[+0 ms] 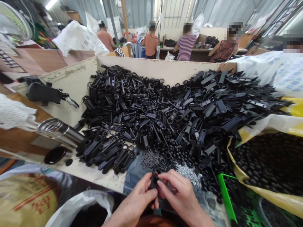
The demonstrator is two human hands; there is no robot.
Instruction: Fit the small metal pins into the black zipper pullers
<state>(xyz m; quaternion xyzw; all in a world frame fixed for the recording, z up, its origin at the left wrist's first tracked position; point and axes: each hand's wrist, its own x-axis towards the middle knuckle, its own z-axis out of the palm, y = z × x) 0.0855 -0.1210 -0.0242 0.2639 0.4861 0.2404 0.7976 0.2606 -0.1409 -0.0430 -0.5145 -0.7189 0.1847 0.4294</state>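
Low in the middle of the head view, my left hand (pixel 141 193) grips a black plastic handle-shaped part (pixel 154 180), held upright with a reddish spot near its top. My right hand (pixel 179 189) is closed beside it, its thumb and fingertips at the part's upper end; anything pinched there is too small or hidden. Just beyond my hands lie small grey pieces (pixel 151 158) and a heap of shiny metal pins (pixel 188 174) on a blue cloth (pixel 133 171). Similar black handle parts (pixel 111 154) lie in a row to the left.
A large pile of black parts (pixel 151 107) fills the walled table (pixel 71 74). A steel flask (pixel 60 132) lies tilted at left. On the right are a sack of black balls (pixel 274 160) and a green crate (pixel 226 195). Several people (pixel 187 47) sit beyond.
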